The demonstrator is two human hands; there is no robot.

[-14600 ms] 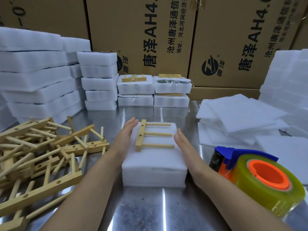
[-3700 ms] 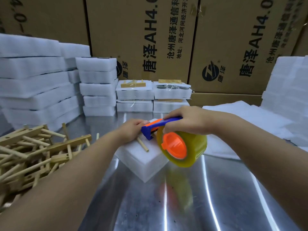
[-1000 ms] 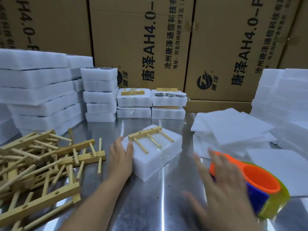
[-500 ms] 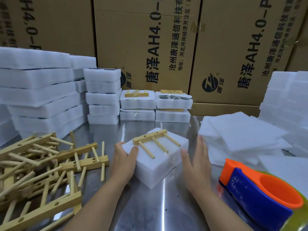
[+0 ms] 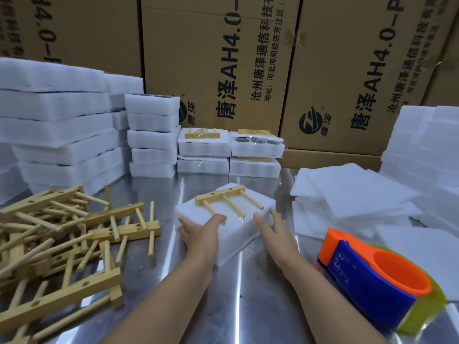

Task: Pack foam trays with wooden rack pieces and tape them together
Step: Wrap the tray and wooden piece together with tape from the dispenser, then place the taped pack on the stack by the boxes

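Note:
A white foam tray stack [image 5: 238, 234] lies turned at an angle on the metal table, clear tape glinting across its top. A wooden rack piece [image 5: 224, 198] with three dowels lies on top of it. My left hand [image 5: 202, 230] grips the stack's near left corner, thumb on top by a dowel end. My right hand [image 5: 272, 225] rests against the stack's right side with straight fingers. The tape dispenser [image 5: 367, 274], orange and blue with a yellowish roll, lies on the table at the right, apart from both hands.
A heap of loose wooden rack pieces [image 5: 62, 242] fills the left. Taped foam packs [image 5: 229, 155] stand at the back, tall foam stacks [image 5: 59, 135] to their left. Thin foam sheets [image 5: 352, 197] lie at the right. Cardboard boxes [image 5: 248, 58] wall off the back.
My right hand let go of the tape dispenser and moved left onto the foam stack's right side. My left hand slid round the near left corner. The stack has hardly moved.

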